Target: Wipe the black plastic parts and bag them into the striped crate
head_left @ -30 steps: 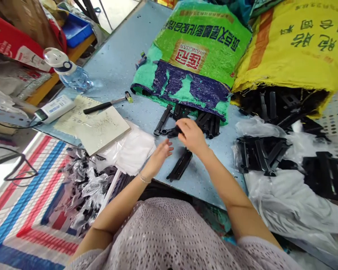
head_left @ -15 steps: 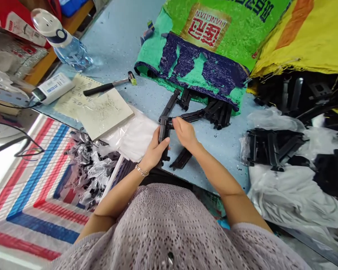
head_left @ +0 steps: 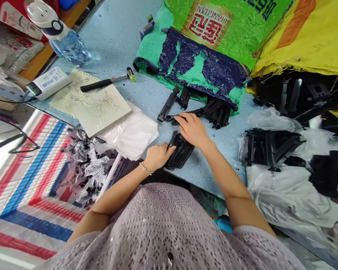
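My left hand (head_left: 158, 156) is at the table's front edge, its fingers closed around the near end of a long black plastic part (head_left: 173, 140). Its thumb points right, across the part. Right beside it lies another black plastic part (head_left: 185, 152) of the same kind. My right hand (head_left: 193, 130) reaches over a slim black piece, its bent fingers closing on the piece's left end (head_left: 170, 117); the palm hides some of it. A separate black bar (head_left: 169, 103) lies just beyond these fingertips.
More black parts (head_left: 218, 112) spill from a green sack (head_left: 205, 71). A hammer (head_left: 107, 83) rests on papers beside a cardboard pad (head_left: 104, 110) and white plastic bags (head_left: 136, 135). A water bottle (head_left: 64, 41) stands at back left. A striped basket (head_left: 42, 202) is below left; bagged parts (head_left: 270, 148) lie right.
The black part held upright between both hands has been lowered to the table beside the other one. My right hand has left it and moved slightly right, onto the slim black piece.
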`<state>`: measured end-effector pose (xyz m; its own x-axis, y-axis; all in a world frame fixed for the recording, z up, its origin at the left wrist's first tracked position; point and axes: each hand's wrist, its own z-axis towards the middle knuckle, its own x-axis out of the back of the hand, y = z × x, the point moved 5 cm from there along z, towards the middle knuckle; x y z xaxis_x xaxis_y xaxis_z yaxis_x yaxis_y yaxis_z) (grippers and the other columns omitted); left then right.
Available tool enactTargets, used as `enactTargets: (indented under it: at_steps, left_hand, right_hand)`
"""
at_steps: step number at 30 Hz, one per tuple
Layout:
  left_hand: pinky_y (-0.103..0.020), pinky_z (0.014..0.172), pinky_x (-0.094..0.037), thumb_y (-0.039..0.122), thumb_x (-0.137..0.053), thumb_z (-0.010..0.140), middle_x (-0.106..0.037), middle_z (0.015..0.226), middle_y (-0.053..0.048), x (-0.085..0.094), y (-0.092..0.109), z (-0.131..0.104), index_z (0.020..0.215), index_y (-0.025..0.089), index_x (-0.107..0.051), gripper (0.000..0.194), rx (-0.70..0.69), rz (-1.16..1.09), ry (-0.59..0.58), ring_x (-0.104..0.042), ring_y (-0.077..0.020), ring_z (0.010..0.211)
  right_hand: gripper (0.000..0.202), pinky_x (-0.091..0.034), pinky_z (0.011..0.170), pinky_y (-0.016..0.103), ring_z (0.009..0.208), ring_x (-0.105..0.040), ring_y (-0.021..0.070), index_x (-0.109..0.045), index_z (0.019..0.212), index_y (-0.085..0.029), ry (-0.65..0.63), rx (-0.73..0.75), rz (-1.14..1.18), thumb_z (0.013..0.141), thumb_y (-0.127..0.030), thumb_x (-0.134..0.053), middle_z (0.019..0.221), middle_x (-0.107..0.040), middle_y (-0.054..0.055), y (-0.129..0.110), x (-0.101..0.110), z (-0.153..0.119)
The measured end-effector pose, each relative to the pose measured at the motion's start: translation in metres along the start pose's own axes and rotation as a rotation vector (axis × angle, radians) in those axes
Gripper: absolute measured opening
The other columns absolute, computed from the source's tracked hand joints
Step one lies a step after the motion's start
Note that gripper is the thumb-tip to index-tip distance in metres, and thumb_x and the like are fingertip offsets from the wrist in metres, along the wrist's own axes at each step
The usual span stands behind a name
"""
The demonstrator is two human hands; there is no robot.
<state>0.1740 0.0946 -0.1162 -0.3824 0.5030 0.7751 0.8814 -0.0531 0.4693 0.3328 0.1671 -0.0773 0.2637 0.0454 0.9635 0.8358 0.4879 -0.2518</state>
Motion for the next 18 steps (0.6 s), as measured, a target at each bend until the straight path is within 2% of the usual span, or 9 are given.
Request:
enactTargets:
  at_steps: [2, 4, 6, 8, 10, 12, 14, 16, 18]
  left_hand:
    - [-0.041, 0.072, -0.051, 0.062, -0.036, 0.1, -0.07, 0.076, -0.013, -0.002, 0.003, 0.001, 0.099, 0.015, -0.067, 0.056, -0.025, 0.034, 0.027, -0.071, -0.0316, 0.078]
    - [-0.043, 0.077, -0.053, 0.062, -0.039, 0.099, -0.071, 0.087, -0.015, 0.008, 0.001, 0.006, 0.114, 0.013, -0.064, 0.057, -0.084, -0.1, 0.128, -0.071, -0.03, 0.083]
    - [-0.044, 0.089, -0.053, 0.063, -0.051, 0.094, -0.066, 0.119, -0.02, 0.029, 0.0, 0.01, 0.141, 0.014, -0.047, 0.068, -0.216, -0.346, 0.323, -0.068, -0.0293, 0.103]
    - [-0.046, 0.103, -0.049, 0.062, -0.061, 0.089, -0.048, 0.147, -0.022, 0.05, 0.001, 0.011, 0.156, 0.018, -0.021, 0.091, -0.381, -0.587, 0.474, -0.057, -0.0305, 0.126]
    - [-0.046, 0.111, -0.044, 0.058, -0.062, 0.09, -0.041, 0.154, -0.018, 0.062, 0.005, 0.011, 0.159, 0.023, -0.016, 0.09, -0.489, -0.751, 0.465, -0.049, -0.031, 0.136]
    - [-0.045, 0.112, -0.044, 0.052, -0.057, 0.095, -0.049, 0.15, -0.013, 0.064, 0.011, 0.01, 0.155, 0.025, -0.028, 0.072, -0.502, -0.87, 0.37, -0.05, -0.0298, 0.135]
    - [-0.044, 0.11, -0.046, 0.049, -0.06, 0.094, -0.054, 0.144, -0.011, 0.062, 0.013, 0.008, 0.15, 0.025, -0.039, 0.065, -0.47, -0.957, 0.312, -0.052, -0.0298, 0.133]
    - [-0.041, 0.103, -0.051, 0.049, -0.065, 0.091, -0.06, 0.134, -0.01, 0.057, 0.012, 0.005, 0.146, 0.025, -0.044, 0.063, -0.406, -1.041, 0.303, -0.056, -0.0288, 0.126]
    - [-0.035, 0.084, -0.056, 0.05, -0.066, 0.09, -0.065, 0.116, -0.008, 0.053, 0.008, 0.006, 0.138, 0.026, -0.049, 0.056, -0.3, -1.16, 0.288, -0.064, -0.0232, 0.102]
  right_hand:
    - [0.027, -0.042, 0.089, 0.046, 0.111, -0.055, 0.0327, -0.066, 0.12, -0.017, -0.056, 0.006, -0.03, 0.096, -0.018, -0.054, 0.121, -0.066, 0.016, 0.014, -0.004, 0.018]
    - [0.023, -0.044, 0.09, 0.046, 0.108, -0.057, 0.0321, -0.066, 0.116, -0.018, 0.003, -0.001, 0.07, 0.096, -0.024, -0.058, 0.115, -0.067, 0.014, 0.015, 0.003, 0.026]
    - [0.027, -0.047, 0.087, 0.043, 0.105, -0.059, 0.0289, -0.063, 0.118, -0.02, 0.158, -0.036, 0.295, 0.097, -0.036, -0.059, 0.114, -0.065, 0.012, 0.005, 0.019, 0.022]
    - [0.032, -0.05, 0.08, 0.037, 0.096, -0.061, 0.0243, -0.059, 0.119, -0.022, 0.261, -0.06, 0.557, 0.098, -0.047, -0.056, 0.11, -0.064, 0.009, -0.011, 0.035, 0.013]
    - [0.034, -0.05, 0.075, 0.035, 0.085, -0.061, 0.021, -0.058, 0.112, -0.024, 0.29, -0.074, 0.708, 0.1, -0.054, -0.049, 0.1, -0.063, 0.006, -0.026, 0.044, 0.008]
    - [0.041, -0.048, 0.072, 0.034, 0.079, -0.059, 0.02, -0.059, 0.098, -0.024, 0.296, -0.103, 0.727, 0.099, -0.062, -0.045, 0.087, -0.061, 0.004, -0.033, 0.047, 0.008]
    - [0.05, -0.046, 0.066, 0.032, 0.07, -0.055, 0.0187, -0.055, 0.083, -0.024, 0.283, -0.198, 0.778, 0.096, -0.07, -0.042, 0.074, -0.055, 0.002, -0.03, 0.041, 0.013]
    - [0.057, -0.041, 0.054, 0.03, 0.056, -0.046, 0.016, -0.047, 0.074, -0.024, 0.18, -0.32, 0.948, 0.097, -0.074, -0.032, 0.061, -0.045, -0.001, -0.025, 0.026, 0.015]
    - [0.06, -0.036, 0.048, 0.028, 0.048, -0.039, 0.0142, -0.043, 0.071, -0.024, 0.048, -0.372, 1.091, 0.098, -0.074, -0.021, 0.055, -0.037, -0.004, -0.029, 0.009, 0.011]
